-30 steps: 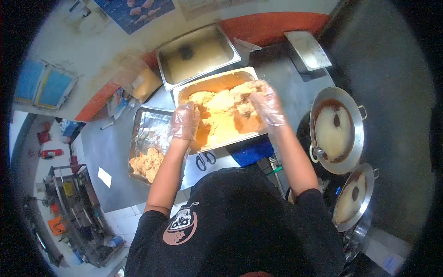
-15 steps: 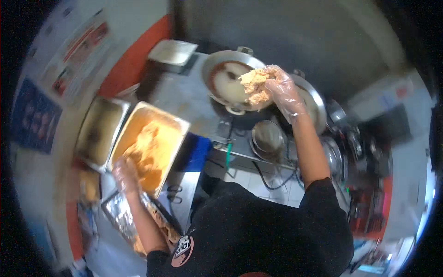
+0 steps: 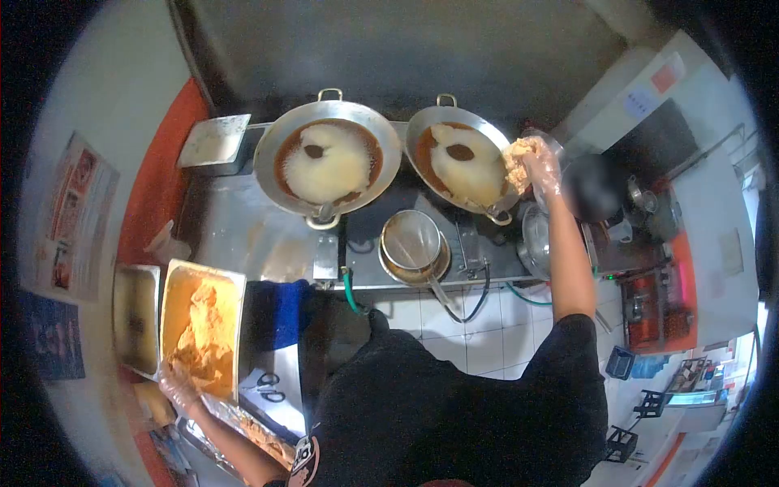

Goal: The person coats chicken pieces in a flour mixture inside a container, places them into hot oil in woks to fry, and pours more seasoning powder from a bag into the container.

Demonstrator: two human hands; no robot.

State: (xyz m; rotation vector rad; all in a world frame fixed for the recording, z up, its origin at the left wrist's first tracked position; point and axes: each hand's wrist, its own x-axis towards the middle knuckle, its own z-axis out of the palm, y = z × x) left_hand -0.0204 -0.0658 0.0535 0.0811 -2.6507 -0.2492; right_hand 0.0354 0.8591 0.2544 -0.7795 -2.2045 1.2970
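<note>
My right hand (image 3: 542, 169), in a clear plastic glove, is closed on breaded chicken (image 3: 518, 162) with a rough, floury coating. It is raised by the right side of the right wok (image 3: 418, 126), where pale foam covers brown oil. Down at the left, my gloved left hand (image 3: 180, 390) is at the near-left corner of a metal pan (image 3: 242, 325). Orange-yellow breading (image 3: 203, 333) is heaped in that pan. The left fingers are too blurred to show whether they grip the rim or lie in the breading.
Another foaming wok (image 3: 268, 154) stands left of the first. A round strainer (image 3: 411, 239) rests on a pot in front of them. A second metal pan (image 3: 136, 321) adjoins the breading pan, and a foil-lined tray (image 3: 219, 414) lies nearer me. A lidded container (image 3: 215, 142) stands back left.
The view has turned right, bringing both woks fully into sight. My right hand has carried the breaded chicken from near the left wok to the right wok's side. My left hand stays by the breading pan.
</note>
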